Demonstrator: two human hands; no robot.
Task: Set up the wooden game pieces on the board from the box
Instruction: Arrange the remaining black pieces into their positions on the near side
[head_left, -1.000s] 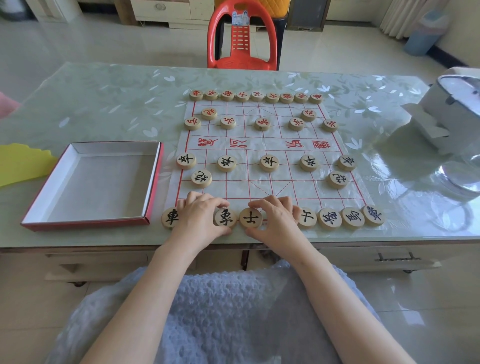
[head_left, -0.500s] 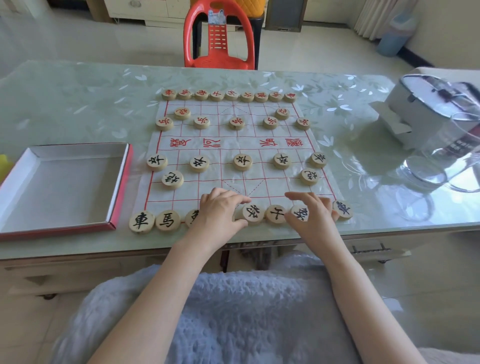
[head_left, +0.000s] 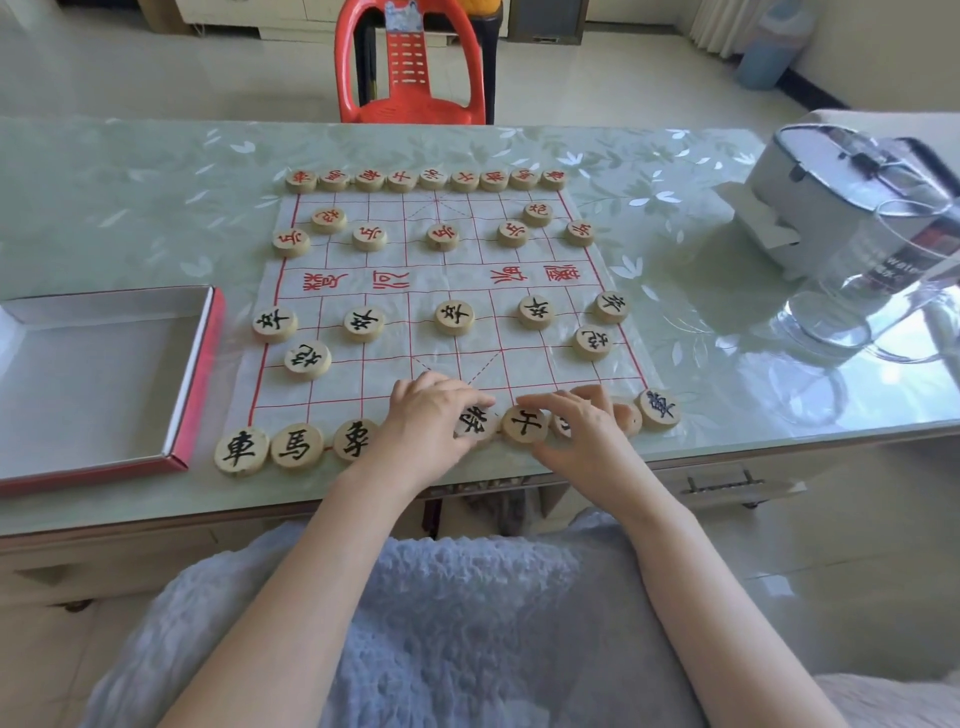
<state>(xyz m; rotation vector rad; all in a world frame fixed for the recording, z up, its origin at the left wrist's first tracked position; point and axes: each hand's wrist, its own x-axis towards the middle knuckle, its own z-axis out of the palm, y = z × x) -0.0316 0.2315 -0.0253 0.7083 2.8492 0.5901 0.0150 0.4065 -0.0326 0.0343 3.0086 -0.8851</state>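
Board: a white paper board with a red grid lies flat on the green table, just to the right of the box.
Box: a shallow red-edged tray, open side up, at the table's left edge.
Red pieces: a row of red-lettered discs runs along the board's far edge, with seven more discs set on the grid in front of it.
Black pieces: five black-lettered discs stand in a line across the near half, with one disc nearer at each side; three near-row discs sit side by side at the front left corner, and a corner disc sits at the front right.
Left hand: palm down on the near row, bent fingertips touching the centre disc; whether its grip pinches anything cannot be told.
Right hand: its grip pinches the neighbouring disc, forefinger behind the rim and thumb in front; the other fingers cover more discs.
Surroundings: a red chair stands across the table; a glass jug and a white appliance stand at the right.
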